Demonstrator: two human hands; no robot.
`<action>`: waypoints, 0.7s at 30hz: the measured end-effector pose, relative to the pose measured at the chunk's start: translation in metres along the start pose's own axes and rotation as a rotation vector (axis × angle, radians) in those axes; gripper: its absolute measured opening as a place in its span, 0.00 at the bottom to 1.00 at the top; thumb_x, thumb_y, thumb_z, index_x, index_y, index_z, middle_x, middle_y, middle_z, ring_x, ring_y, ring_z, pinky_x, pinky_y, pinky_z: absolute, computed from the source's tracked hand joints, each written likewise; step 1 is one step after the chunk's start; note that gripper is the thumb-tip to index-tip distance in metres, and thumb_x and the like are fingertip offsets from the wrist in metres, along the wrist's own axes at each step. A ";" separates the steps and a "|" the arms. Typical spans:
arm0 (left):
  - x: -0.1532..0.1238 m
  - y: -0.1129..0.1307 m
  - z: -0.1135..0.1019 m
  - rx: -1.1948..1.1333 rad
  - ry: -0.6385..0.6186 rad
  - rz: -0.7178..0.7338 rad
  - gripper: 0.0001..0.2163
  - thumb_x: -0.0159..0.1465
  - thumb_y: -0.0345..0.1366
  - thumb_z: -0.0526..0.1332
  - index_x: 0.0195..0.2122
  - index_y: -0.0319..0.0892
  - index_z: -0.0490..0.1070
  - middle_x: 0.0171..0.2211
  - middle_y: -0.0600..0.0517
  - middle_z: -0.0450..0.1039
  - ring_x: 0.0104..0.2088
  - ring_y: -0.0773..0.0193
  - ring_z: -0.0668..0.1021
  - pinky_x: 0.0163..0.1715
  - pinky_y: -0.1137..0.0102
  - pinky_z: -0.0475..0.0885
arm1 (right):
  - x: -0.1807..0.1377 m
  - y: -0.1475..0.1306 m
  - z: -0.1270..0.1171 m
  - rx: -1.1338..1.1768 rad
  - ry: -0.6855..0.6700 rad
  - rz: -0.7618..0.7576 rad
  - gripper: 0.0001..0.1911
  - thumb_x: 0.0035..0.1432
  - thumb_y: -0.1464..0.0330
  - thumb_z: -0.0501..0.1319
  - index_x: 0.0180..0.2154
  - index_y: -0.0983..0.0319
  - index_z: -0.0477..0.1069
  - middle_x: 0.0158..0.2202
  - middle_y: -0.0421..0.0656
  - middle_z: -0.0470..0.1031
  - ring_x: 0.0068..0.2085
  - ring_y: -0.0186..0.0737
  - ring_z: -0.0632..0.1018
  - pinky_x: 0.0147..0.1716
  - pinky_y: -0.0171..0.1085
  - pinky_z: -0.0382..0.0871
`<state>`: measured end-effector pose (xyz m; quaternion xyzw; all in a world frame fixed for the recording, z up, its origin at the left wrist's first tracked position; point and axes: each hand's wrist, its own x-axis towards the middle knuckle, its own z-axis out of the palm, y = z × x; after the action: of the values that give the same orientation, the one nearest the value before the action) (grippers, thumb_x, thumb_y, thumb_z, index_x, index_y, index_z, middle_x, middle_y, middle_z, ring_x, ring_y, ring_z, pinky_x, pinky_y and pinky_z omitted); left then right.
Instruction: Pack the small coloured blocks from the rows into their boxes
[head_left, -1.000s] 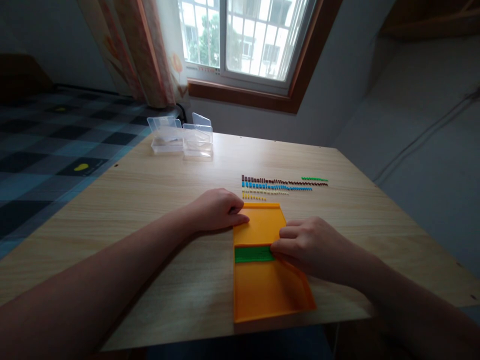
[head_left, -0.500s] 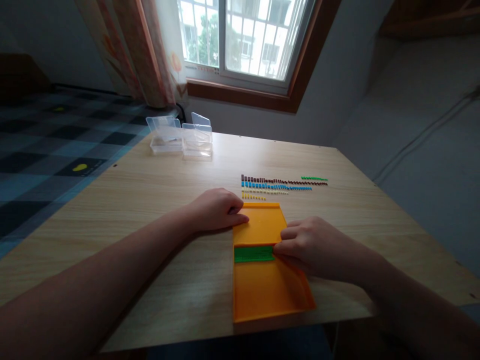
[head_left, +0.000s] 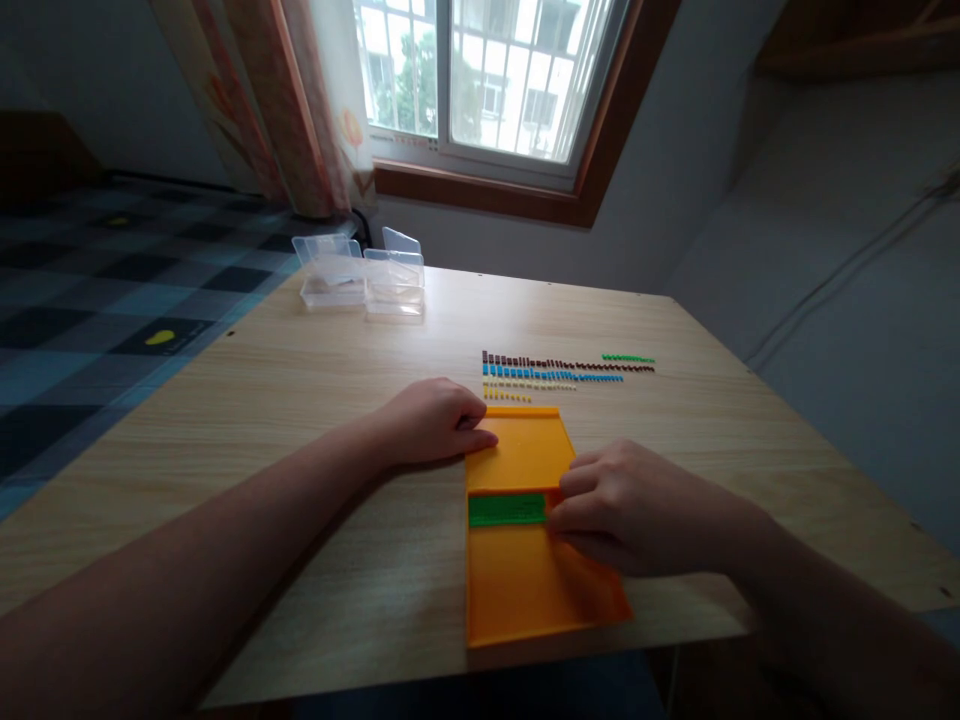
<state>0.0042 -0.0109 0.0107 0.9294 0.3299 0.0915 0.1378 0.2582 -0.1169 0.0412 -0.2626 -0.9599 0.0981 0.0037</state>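
Just right of the curled left hand, the orange tray is gripped by its far-left corner; left of the right hand, closely bunched, its hold unclear, the green strip is seated

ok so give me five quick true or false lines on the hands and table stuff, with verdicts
1. The left hand is at the far left corner of the orange tray. True.
2. The right hand is among the blue pieces. False: it is at the tray's right side.
3. A green strip lies across the tray. True.
4. The clear boxes are shut. False: their lids stand open.
5. The blue pieces form a row. True.
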 end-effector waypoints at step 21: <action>0.000 0.000 0.000 0.000 0.003 -0.008 0.19 0.62 0.45 0.63 0.20 0.42 0.60 0.20 0.56 0.65 0.23 0.67 0.64 0.25 0.69 0.53 | 0.003 0.000 0.006 0.005 0.001 -0.046 0.12 0.70 0.68 0.56 0.45 0.58 0.78 0.29 0.40 0.75 0.30 0.34 0.71 0.29 0.38 0.54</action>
<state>0.0044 -0.0113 0.0108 0.9280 0.3337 0.0921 0.1378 0.2551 -0.1169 0.0347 -0.2403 -0.9655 0.1003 0.0074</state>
